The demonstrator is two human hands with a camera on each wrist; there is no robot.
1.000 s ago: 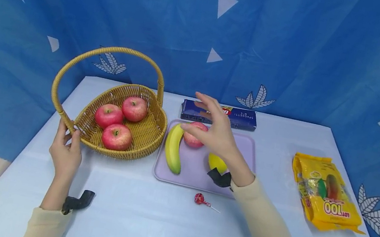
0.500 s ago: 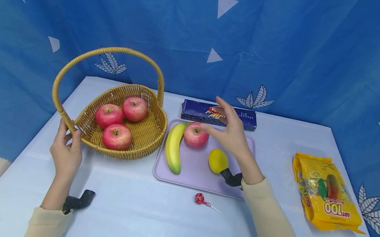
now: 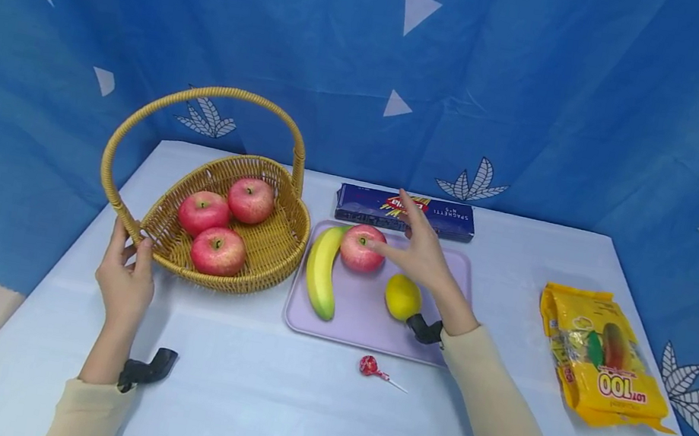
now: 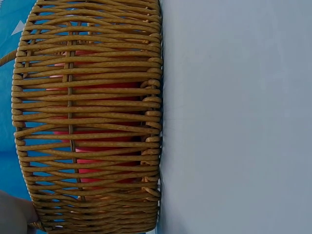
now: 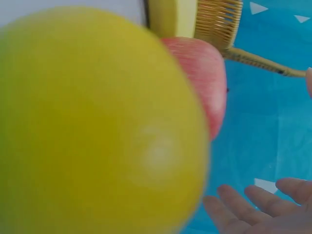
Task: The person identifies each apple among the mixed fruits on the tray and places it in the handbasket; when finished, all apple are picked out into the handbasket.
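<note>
My left hand [image 3: 126, 281] grips the rim of the wicker basket [image 3: 271, 251] at the left foot of its tall handle. Inside the basket sit three red apples [image 3: 217, 251]. Above the lilac tray [image 3: 337, 330], my right hand [image 3: 424, 257] is spread with nothing in its grasp, thumb beside the tray's red apple [image 3: 353, 256]. A banana [image 3: 321, 275] lies left of that apple, and a lemon [image 3: 402, 298] lies below the hand. Seen from the right wrist, the lemon [image 5: 97, 122] looms large and the fingers [image 5: 258, 209] are straight.
Behind the tray lies a blue spaghetti box [image 3: 365, 207]. A wrapped lollipop [image 3: 369, 365] rests in front of the tray. Toward the table's right edge is a yellow packet [image 3: 603, 361]. A blue curtain [image 3: 351, 41] hangs behind the table.
The right hand has drawn right from over the tray's apple and banana, uncovering the apple and lemon, then dipped slightly. The left hand keeps its hold on the basket.
</note>
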